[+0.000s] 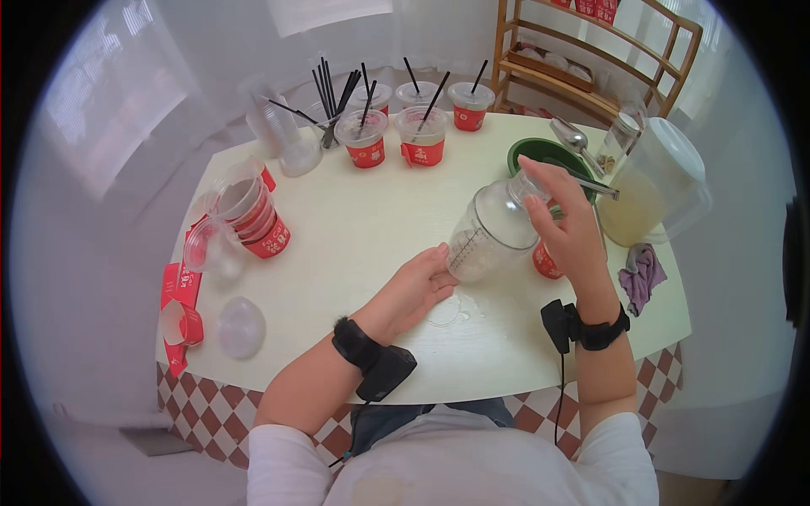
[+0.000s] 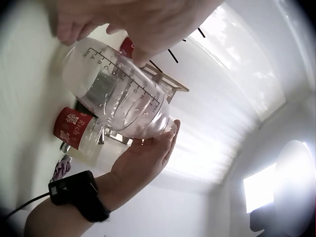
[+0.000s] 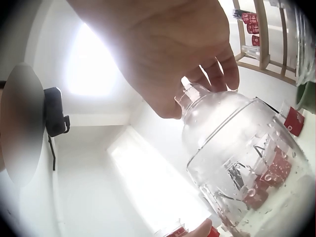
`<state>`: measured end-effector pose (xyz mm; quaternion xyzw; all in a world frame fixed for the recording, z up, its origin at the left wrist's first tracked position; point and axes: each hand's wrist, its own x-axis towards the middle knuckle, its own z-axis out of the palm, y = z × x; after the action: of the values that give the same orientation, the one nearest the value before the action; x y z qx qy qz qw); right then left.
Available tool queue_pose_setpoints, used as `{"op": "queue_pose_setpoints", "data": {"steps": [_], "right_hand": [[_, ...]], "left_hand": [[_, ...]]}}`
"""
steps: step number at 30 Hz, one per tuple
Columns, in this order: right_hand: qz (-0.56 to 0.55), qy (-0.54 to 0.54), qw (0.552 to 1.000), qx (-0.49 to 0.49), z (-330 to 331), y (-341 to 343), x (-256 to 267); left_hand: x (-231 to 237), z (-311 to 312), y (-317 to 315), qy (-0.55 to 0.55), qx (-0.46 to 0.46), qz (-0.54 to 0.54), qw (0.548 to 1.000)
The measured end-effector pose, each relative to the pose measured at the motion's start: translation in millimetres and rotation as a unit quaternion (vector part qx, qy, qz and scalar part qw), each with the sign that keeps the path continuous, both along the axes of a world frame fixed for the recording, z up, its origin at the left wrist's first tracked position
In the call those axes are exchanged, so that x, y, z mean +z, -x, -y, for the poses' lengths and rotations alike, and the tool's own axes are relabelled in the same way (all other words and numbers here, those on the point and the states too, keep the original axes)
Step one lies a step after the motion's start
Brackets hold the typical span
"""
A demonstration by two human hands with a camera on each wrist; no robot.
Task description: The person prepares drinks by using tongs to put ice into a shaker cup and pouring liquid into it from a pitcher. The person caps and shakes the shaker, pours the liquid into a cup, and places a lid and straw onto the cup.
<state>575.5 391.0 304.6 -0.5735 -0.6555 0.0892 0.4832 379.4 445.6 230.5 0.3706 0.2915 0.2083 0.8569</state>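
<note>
A clear shaker bottle with printed measuring marks [image 1: 489,232] is tilted over the table, its base toward the lower left. My right hand [image 1: 569,223] grips its neck, thumb on one side and fingers on the other, as the right wrist view shows at the neck [image 3: 190,96]. The left hand [image 1: 413,287] holds the base end, thumb against the wall and fingers at the bottom edge. Water drops cling inside the bottle [image 2: 123,94]. A red-labelled cup [image 1: 547,260] stands behind it, partly hidden by my right hand. Below the bottle lies a wet ring [image 1: 451,312] on the table.
Lidded cups with black straws [image 1: 422,148] stand at the back. Stacked cups [image 1: 253,215] and a plastic lid [image 1: 240,327] are at left. On the right are a green bowl [image 1: 516,154], a pitcher [image 1: 633,207], a metal scoop [image 1: 572,135] and a purple cloth [image 1: 641,277].
</note>
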Motion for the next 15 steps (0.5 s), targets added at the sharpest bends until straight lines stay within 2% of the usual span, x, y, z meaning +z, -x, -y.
{"op": "queue_pose_setpoints", "data": {"steps": [2, 3, 4, 5, 7, 8, 9, 10, 11, 12, 13, 14, 15], "right_hand": [[0.091, -0.105, 0.989, -0.045, 2.8, 1.3, -8.6], [0.098, -0.11, 0.988, -0.043, 8.7, 2.8, -6.3], [0.132, -0.165, 0.975, -0.076, 16.6, 4.9, -3.2], [0.162, -0.217, 0.957, -0.107, 23.6, 7.9, 0.2], [0.008, -0.386, 0.919, -0.079, 37.9, 13.6, 13.6], [-0.012, -0.436, 0.892, -0.118, 51.0, 20.4, 28.2], [-0.089, -0.518, 0.842, -0.123, 50.6, 45.2, 49.9], [-0.089, -0.515, 0.844, -0.122, 49.3, 42.5, 50.6], [-0.034, -0.464, 0.879, -0.105, 49.3, 35.8, 51.0], [0.022, -0.412, 0.907, -0.087, 48.2, 28.8, 51.1], [0.122, -0.352, 0.921, -0.113, 37.2, 19.9, 39.1], [0.113, -0.279, 0.949, -0.089, 26.5, 18.4, 23.7], [0.103, -0.233, 0.964, -0.072, 18.7, 16.4, 7.8]], "left_hand": [[-2.6, 1.6, -5.4, 0.015, 0.018, -0.003, 1.0], [-1.3, 1.9, -8.9, 0.03, 0.036, -0.012, 0.999], [3.1, 3.7, -13.3, 0.025, 0.039, -0.006, 0.999], [15.2, 9.9, -17.2, -0.038, 0.054, -0.008, 0.998], [50.4, 23.0, -21.7, -0.189, 0.074, 0.023, 0.979], [69.2, 27.7, -20.1, -0.187, 0.078, 0.023, 0.979], [86.2, 31.5, -18.9, -0.299, 0.091, 0.038, 0.949], [93.8, 32.9, -18.2, -0.405, 0.101, 0.052, 0.907], [86.7, 28.8, -18.8, -0.402, 0.101, 0.051, 0.908], [70.8, 20.8, -19.9, -0.316, 0.107, 0.045, 0.941], [56.1, 12.8, -21.2, -0.23, 0.113, 0.041, 0.966], [39.9, 10.8, -18.5, -0.236, 0.116, 0.045, 0.964], [21.1, 13.9, -11.7, -0.142, 0.095, 0.005, 0.985]]}}
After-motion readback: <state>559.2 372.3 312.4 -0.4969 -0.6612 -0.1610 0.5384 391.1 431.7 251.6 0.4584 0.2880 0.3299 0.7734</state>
